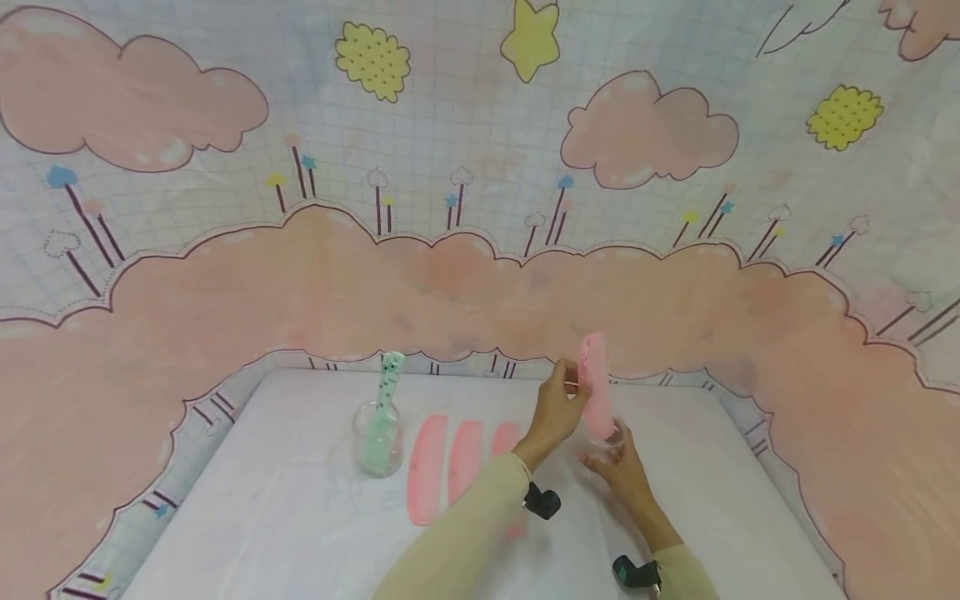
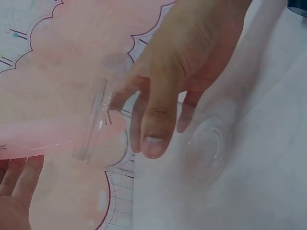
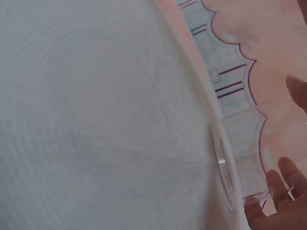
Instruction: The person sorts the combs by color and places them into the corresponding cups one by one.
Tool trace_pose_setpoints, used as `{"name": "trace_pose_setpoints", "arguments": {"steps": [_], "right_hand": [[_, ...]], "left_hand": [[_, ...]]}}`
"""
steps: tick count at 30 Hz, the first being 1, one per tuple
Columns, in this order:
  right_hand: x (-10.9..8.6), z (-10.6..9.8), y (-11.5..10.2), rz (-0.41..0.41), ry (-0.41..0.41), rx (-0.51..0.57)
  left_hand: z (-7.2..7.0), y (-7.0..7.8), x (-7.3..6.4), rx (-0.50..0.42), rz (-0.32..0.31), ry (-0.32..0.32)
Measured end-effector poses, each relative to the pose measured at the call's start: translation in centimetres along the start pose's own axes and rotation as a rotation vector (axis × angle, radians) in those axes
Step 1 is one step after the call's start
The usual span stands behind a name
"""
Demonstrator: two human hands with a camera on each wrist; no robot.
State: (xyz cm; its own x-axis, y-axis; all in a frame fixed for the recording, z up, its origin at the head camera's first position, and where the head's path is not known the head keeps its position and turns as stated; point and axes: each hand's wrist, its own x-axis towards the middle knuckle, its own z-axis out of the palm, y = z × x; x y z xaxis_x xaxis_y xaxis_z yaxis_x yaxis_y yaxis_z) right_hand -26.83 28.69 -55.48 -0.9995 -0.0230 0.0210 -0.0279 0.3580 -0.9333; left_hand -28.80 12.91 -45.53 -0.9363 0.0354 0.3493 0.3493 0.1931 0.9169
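My left hand (image 1: 557,408) pinches a pink comb (image 1: 596,383), which stands almost upright. The comb's lower end reaches into the mouth of a clear jar (image 1: 609,440). Fingers and thumb of my right hand (image 1: 624,473) curl round that jar. In the left wrist view the pink comb (image 2: 38,136) passes through the rim of the clear jar (image 2: 206,148), with the right hand (image 2: 172,72) around the jar's side and the left hand's fingers (image 2: 26,182) against the comb. The right wrist view has the jar's base (image 3: 224,167) at its right side.
Several pink combs lie on the white table, among them a left one (image 1: 427,471) and a middle one (image 1: 465,458), partly behind my left sleeve. Left of them another clear jar (image 1: 365,462) holds a mint green comb (image 1: 387,387). A patterned cloth (image 1: 450,292) hangs behind.
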Motion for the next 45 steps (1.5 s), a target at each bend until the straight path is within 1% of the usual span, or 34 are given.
{"name": "trace_pose_setpoints", "arguments": {"steps": [4, 7, 11, 16, 21, 25, 31, 36, 41, 45], "right_hand": [[0.0, 0.0, 0.1, -0.001, 0.007, -0.030], [0.0, 0.0, 0.2, -0.011, 0.006, -0.028], [0.1, 0.1, 0.4, -0.009, 0.003, -0.028], [0.1, 0.2, 0.4, 0.003, 0.001, -0.043], [0.0, 0.3, 0.4, -0.020, 0.005, -0.038], [0.1, 0.4, 0.5, -0.034, 0.002, 0.000], [0.0, 0.3, 0.8, -0.040, -0.006, 0.014], [0.0, 0.2, 0.8, -0.027, -0.008, 0.017], [0.0, 0.1, 0.7, -0.010, -0.014, 0.016], [0.0, 0.0, 0.7, 0.002, -0.011, 0.014]], "left_hand": [[0.5, -0.5, -0.1, 0.049, -0.021, -0.001], [0.8, -0.8, -0.1, 0.092, -0.020, 0.011], [1.0, -1.1, -0.2, 0.126, -0.022, 0.017], [1.0, -1.6, -0.4, 0.167, -0.032, 0.007], [1.3, -2.1, -0.6, 0.210, -0.009, -0.007], [1.5, -2.3, -0.7, 0.237, 0.006, -0.011], [1.7, -2.4, -0.9, 0.263, -0.003, -0.028], [1.7, -2.5, -1.0, 0.279, -0.011, -0.044], [1.5, -2.5, -1.0, 0.260, -0.020, -0.055], [1.2, -2.2, -0.9, 0.207, -0.021, -0.056]]}}
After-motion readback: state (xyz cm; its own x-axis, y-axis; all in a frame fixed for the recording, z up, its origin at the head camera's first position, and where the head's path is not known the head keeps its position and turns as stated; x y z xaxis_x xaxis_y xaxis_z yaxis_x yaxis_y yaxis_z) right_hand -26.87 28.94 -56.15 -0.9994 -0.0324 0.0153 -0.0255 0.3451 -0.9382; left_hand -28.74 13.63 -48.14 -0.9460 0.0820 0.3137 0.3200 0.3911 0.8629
